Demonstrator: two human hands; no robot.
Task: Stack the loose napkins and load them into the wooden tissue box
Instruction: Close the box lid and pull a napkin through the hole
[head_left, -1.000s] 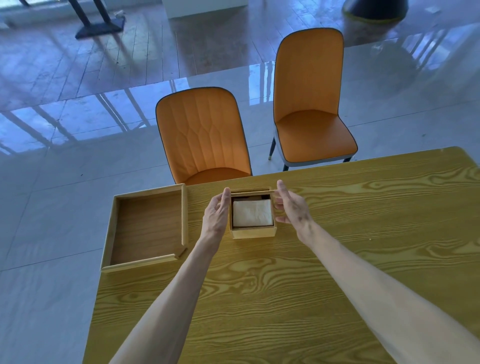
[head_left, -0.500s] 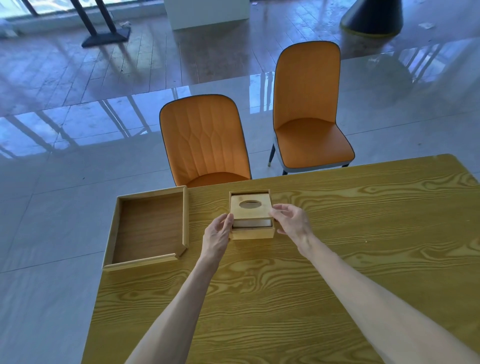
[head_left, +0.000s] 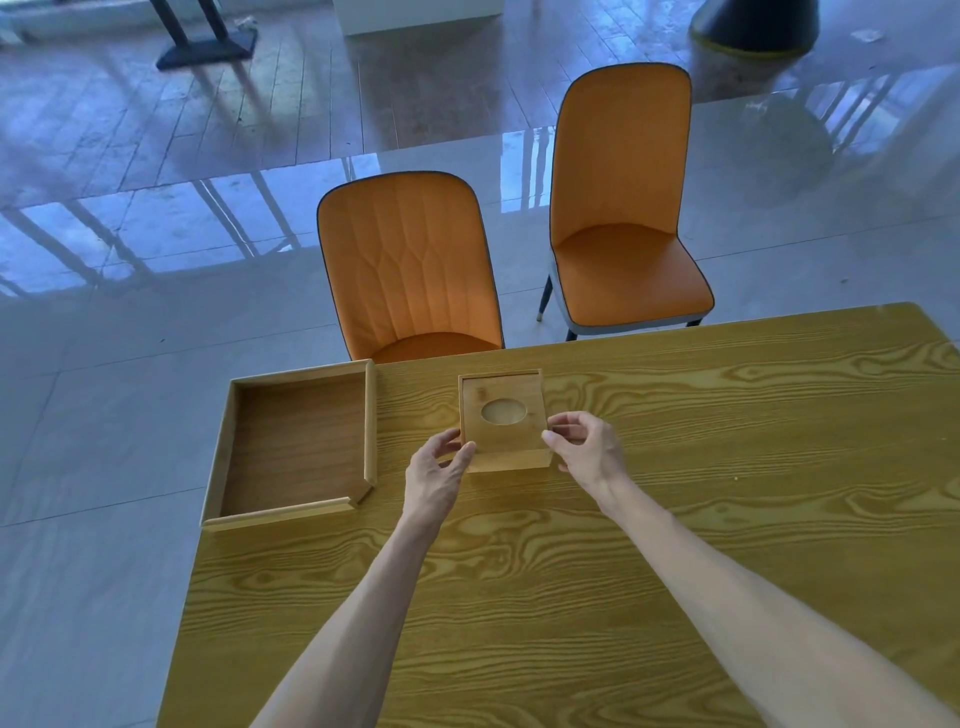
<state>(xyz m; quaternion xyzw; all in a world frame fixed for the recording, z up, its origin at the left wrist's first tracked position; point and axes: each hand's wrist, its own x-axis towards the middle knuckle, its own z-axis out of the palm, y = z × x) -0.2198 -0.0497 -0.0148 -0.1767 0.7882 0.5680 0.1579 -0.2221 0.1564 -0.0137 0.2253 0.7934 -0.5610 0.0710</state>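
While the wooden tray (head_left: 291, 441) is lying at the left corner of the surface (head_left: 727, 415), its outer rim sitting flush with or slightly past the surface's left edge, I am leaving it alone; it is showing only bare wood inside, and no loose napkins are showing anywhere. Just to its right, my left hand (head_left: 436, 470) is pressing its thumb against the near left corner of the wooden tissue box (head_left: 506, 423), the other fingers (head_left: 445, 441) curled at the box's left wall, bracing rather than lifting, as far as I am able to judge. The box is standing upright on the surface, well apart from every edge, with its lid (head_left: 503, 413) lying nearly flat on top and the oval opening facing up; something pale is showing faintly through that opening, though I cannot tell whether it is napkin. My right hand (head_left: 587, 449) is pinching the lid's near right corner between thumb and forefinger, presumably to seat it squarely. I am judging the loading itself as done and only the closing as remaining. A narrow strip of bare surface is separating the tray from my left hand, so sideways room there is tight. To the right, the surface is running open and uncluttered toward its far edge, giving my right arm free room to pull away.
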